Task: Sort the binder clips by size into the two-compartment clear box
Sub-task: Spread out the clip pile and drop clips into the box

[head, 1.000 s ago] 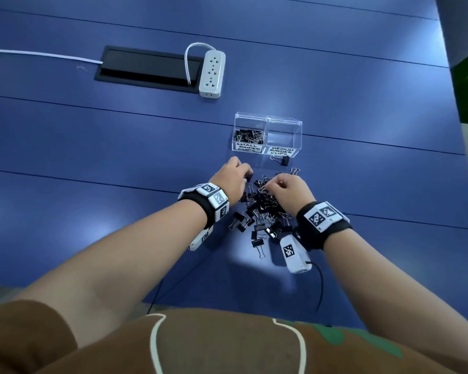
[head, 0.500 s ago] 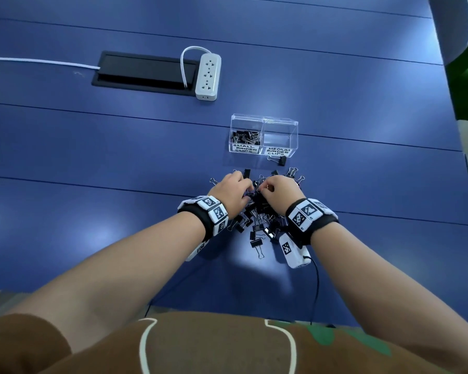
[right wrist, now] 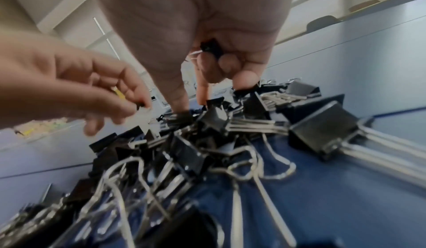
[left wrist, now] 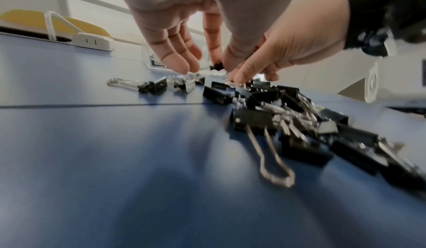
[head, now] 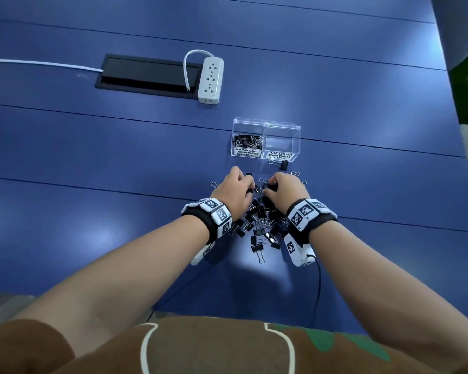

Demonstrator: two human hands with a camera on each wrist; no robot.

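Observation:
The clear two-compartment box (head: 265,122) stands on the blue table. Its left half holds several small black clips (head: 247,140); the right half, labelled medium, looks empty. A pile of black binder clips (head: 260,222) lies just in front of it. Both hands hover side by side over the pile's far end. My left hand (head: 250,188) pinches a small clip (left wrist: 216,67) between thumb and forefinger. My right hand (head: 268,187) keeps a small black clip (right wrist: 209,47) tucked under its curled fingers, while its thumb and forefinger reach down into the pile (right wrist: 207,124).
One loose clip (head: 281,165) lies against the box's front right. A white power strip (head: 210,79) and a black cable hatch (head: 146,75) sit further back on the left. A thin black cable (head: 318,287) trails from my right wrist.
The two hands have drawn closer together over the pile's far end. My left hand has come back slightly from the box.

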